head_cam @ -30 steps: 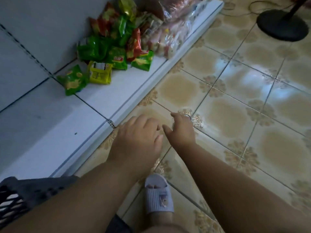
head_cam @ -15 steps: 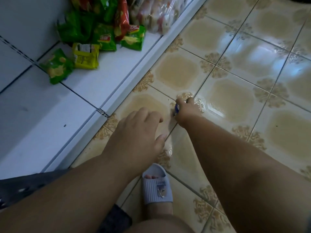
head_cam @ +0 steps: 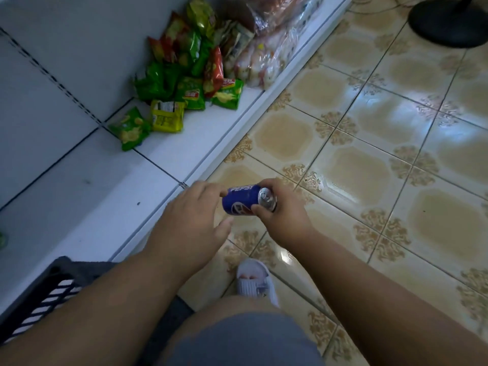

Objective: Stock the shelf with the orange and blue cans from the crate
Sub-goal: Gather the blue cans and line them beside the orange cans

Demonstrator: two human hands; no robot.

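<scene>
Right hand [head_cam: 284, 211] pinching blue can [head_cam: 244, 199] sideways by its rim; left hand [head_cam: 196, 219] spread beside; risking slipping, rolling off near shelf [head_cam: 87, 207].

"PEPSI" in white on the blue can [head_cam: 241, 200]; snack-packet print illegible

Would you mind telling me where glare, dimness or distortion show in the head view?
Head view: white glare patches on the floor tiles; dim bluish light over the shelf; wide-angle bending of the shelf edge; the blue can reads sharp.
</scene>
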